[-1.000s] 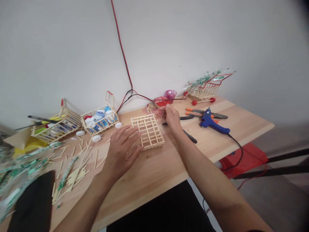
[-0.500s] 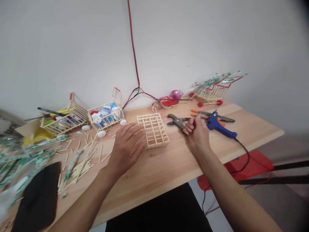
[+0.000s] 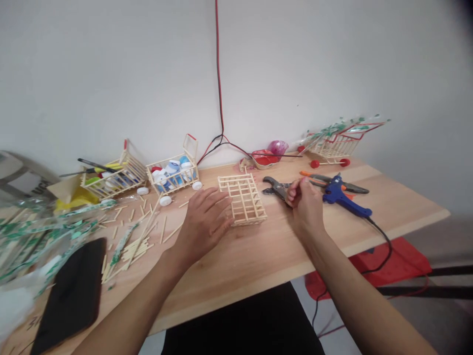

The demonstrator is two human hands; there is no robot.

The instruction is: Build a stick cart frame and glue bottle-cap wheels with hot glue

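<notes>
1. Left hand [image 3: 205, 224]: fingers spread open, tips touching the near-left edge of the wooden stick lattice [image 3: 247, 202] lying flat on the worktop [image 3: 251, 261].
2. Right hand [image 3: 305, 206]: fingers curled closed at the pliers [image 3: 275, 188]; grip unclear. A blue glue gun [image 3: 338, 195] lies just right.

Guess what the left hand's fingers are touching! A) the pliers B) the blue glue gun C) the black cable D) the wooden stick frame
D: the left hand lies flat on the table, with its fingers against the edge of the wooden stick frame.
</notes>
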